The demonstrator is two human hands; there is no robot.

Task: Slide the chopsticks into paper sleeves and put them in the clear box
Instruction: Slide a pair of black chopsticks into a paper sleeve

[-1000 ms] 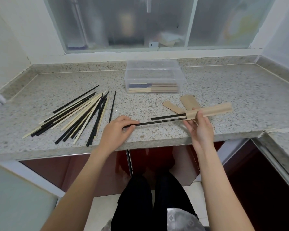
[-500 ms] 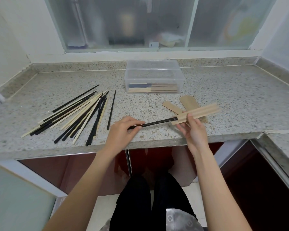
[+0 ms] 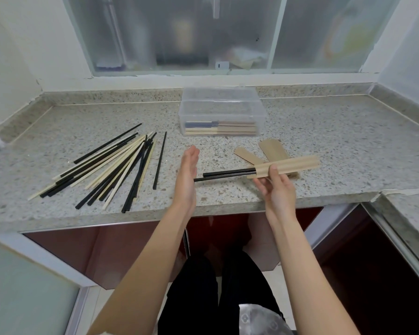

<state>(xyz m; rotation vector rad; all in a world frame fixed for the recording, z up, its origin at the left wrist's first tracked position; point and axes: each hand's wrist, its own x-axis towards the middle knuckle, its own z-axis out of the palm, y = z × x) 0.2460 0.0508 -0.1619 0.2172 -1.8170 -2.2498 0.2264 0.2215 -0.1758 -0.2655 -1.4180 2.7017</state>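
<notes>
My right hand (image 3: 277, 189) pinches a tan paper sleeve (image 3: 290, 165) above the counter's front edge. Two black chopsticks (image 3: 224, 174) stick out of its left end, one further than the other. My left hand (image 3: 186, 175) stands flat and upright, fingers straight, with its palm against the end of the longer chopstick. A pile of loose black and pale wooden chopsticks (image 3: 111, 169) lies on the left. The clear box (image 3: 221, 112) stands at the back, holding several sleeved pairs.
Two spare tan sleeves (image 3: 271, 149) lie on the speckled stone counter (image 3: 348, 146) behind my right hand. A frosted window runs along the back wall. The counter turns a corner at the right, and red cabinet fronts sit below its edge.
My left hand has let go of the chopsticks and opened flat against their ends. The sleeve with the chopsticks has shifted slightly right.
</notes>
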